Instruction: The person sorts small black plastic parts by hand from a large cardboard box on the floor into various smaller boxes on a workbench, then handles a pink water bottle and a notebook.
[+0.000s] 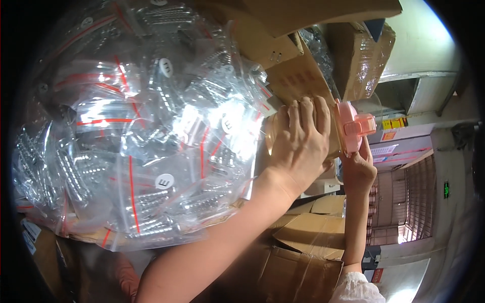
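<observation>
My left hand (303, 132) lies against a brown cardboard box (295, 78), its fingers bent and close together with the tips hidden. What they grip, if anything, is out of sight. A curved, clear yellowish strip (270, 134), apparently packing tape, shows beside that hand. Further right, my right hand (361, 164) holds a pink tape dispenser (352, 126) from below, close to the box's edge. Left of my hands is a large heap of clear zip bags (164, 204) with red seal lines, round white labels and metal screws inside.
Taped cartons (308, 235) stand below, between my forearms. Another carton (361, 63) sits beyond the box, with more clear bags (316, 45) near it. A large cardboard flap (313, 15) juts out above. Shuttered windows (417, 199) and a wall lie at the right.
</observation>
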{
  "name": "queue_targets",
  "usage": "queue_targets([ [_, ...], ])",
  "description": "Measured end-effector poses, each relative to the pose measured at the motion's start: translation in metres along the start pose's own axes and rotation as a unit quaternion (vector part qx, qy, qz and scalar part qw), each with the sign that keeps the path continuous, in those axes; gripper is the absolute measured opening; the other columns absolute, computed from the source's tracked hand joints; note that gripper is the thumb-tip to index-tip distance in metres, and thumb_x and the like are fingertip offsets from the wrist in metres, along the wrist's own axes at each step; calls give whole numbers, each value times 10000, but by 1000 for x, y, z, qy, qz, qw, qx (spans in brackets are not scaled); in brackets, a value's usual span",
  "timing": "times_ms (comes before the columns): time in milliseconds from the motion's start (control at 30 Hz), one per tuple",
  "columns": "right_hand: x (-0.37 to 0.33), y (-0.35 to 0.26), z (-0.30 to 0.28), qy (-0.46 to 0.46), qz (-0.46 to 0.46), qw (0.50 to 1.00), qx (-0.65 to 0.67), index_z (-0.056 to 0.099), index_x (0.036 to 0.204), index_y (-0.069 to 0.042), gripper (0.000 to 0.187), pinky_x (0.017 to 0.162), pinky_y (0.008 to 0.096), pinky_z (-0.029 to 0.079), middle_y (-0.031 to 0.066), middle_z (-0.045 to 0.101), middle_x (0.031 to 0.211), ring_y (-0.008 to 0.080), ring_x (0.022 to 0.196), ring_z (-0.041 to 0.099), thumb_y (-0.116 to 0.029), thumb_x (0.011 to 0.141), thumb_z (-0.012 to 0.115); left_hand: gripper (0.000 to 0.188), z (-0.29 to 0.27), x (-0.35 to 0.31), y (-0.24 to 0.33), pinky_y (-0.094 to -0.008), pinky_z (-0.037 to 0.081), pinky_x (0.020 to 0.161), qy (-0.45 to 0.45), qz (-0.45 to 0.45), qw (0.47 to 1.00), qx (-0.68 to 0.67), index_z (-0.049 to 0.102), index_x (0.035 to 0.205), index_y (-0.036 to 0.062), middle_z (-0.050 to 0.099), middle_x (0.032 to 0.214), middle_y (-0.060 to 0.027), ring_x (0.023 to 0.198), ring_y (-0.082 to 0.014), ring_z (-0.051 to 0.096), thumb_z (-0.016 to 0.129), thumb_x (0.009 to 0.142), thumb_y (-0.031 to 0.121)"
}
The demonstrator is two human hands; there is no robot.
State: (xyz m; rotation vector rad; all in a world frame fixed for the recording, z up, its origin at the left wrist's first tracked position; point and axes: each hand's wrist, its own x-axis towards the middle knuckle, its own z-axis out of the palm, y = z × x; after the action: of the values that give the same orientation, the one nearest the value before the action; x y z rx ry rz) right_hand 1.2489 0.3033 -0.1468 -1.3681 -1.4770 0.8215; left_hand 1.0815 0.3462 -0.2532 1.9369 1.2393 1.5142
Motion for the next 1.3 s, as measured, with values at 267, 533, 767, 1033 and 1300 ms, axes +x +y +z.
queue_targets([
  [267,-12,-25,22,87,14,993,-83,453,1417,46,538,1087,364,380,144,522,1385,232,1287,506,-224,969,578,1191,14,-8,1,-519,420,1019,46,17,994,99,328,1451,-63,438,1315,-244,1227,-366,461,872,596,563],
  [533,28,-43,78,154,69,985,-19,602,1248,16,481,952,308,444,64,632,1121,164,1044,595,-261,871,715,1261,7,-14,11,-659,323,1080,53,18,998,12,230,1481,-48,390,1397,-262,1291,-426,425,928,562,462],
  [767,31,-33,70,213,39,969,-115,591,1232,50,569,941,301,458,101,631,1105,175,1008,599,-180,726,714,973,-16,26,17,-615,331,1103,-13,-64,997,-42,450,1302,-23,505,1338,-215,1254,-322,506,892,604,491],
  [1033,30,-28,69,185,9,982,-37,457,1366,22,801,1012,358,435,145,572,1258,224,1141,552,-212,642,707,852,37,40,-32,-407,552,911,15,101,994,-47,557,1215,9,668,1139,-157,1041,-345,674,897,551,421],
  [1300,34,-27,51,125,31,992,-8,351,1455,12,987,1047,388,427,160,512,1309,242,1195,528,-275,612,777,846,9,56,-5,-437,555,877,0,71,979,-189,563,1189,2,656,1104,-191,1015,-395,666,904,493,342],
])
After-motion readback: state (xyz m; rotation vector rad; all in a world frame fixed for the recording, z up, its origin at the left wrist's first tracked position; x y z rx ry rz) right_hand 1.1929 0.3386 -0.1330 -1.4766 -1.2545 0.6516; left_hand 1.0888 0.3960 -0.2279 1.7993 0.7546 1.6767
